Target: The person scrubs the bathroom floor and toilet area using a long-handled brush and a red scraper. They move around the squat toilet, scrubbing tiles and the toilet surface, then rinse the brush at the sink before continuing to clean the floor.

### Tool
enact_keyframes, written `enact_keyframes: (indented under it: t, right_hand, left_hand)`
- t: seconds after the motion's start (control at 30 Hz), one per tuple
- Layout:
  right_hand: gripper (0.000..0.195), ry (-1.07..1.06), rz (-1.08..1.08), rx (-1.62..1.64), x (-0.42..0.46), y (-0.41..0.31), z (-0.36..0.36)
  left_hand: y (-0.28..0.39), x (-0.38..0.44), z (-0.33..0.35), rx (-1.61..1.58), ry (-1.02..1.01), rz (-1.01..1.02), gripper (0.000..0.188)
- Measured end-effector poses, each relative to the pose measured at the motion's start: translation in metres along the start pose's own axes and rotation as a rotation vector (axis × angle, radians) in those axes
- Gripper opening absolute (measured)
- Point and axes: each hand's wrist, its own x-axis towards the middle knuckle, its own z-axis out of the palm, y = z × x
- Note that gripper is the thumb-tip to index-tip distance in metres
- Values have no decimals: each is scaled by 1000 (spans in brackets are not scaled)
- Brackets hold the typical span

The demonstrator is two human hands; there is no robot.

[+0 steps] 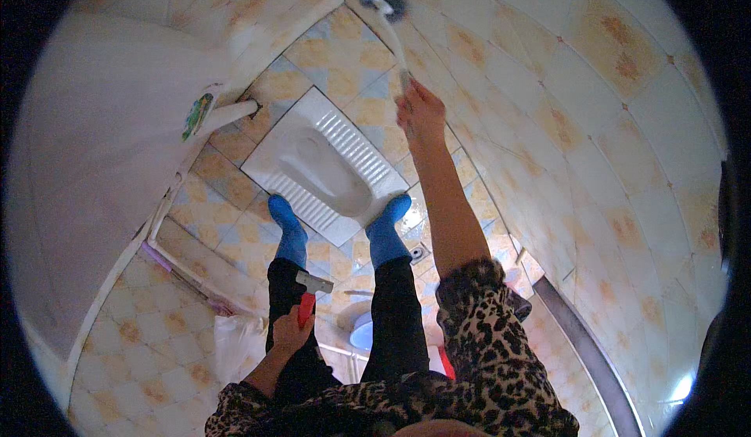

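My right hand (421, 110) reaches forward, closed around the pale handle of a long-handled scrubbing brush (400, 47). The round dark grey brush head (382, 1) is blurred and lies over the tiled wall near the corner; whether it touches the tiles I cannot tell. Low by my left thigh, my left hand (291, 332) grips the red handle of a scraper (314, 282) whose flat metal blade points forward. A white ceramic squat toilet (322, 167) is set in the floor before me. My blue boots (287, 217) stand at its near edges.
Patterned tiles cover the floor (328, 44) and the right wall (528, 114). A white pipe (234, 111) meets the floor at left, beside a large white surface (117, 85). A floor drain (418, 253) lies behind my right boot. A blue basin (362, 331) shows between my legs.
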Motion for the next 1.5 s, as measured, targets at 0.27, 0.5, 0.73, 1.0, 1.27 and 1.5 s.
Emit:
enact_keyframes:
  t: [0.27,0.5,0.73,1.0,1.27,1.5]
  right_hand:
    - [35,284,-111,-63,-232,-32,-114]
    - [13,-6,24,12,24,-8,23]
    - [28,220,49,-299,-94,24,-137]
    - [33,330,79,-163,-143,30,-174]
    - [23,181,114,-42,52,77,-48]
    - [36,386,-44,-351,-223,6,-210]
  left_hand:
    - [4,-15,3,-47,-121,-173,45]
    - [-1,-4,-2,-1,-60,-57,45]
    - [3,-8,-8,-74,-135,-154,43]
    - [-7,-19,5,-93,-110,-153,46]
    - [-9,-5,2,-27,-135,-110,46]
    - [1,-13,4,-75,-131,-178,43]
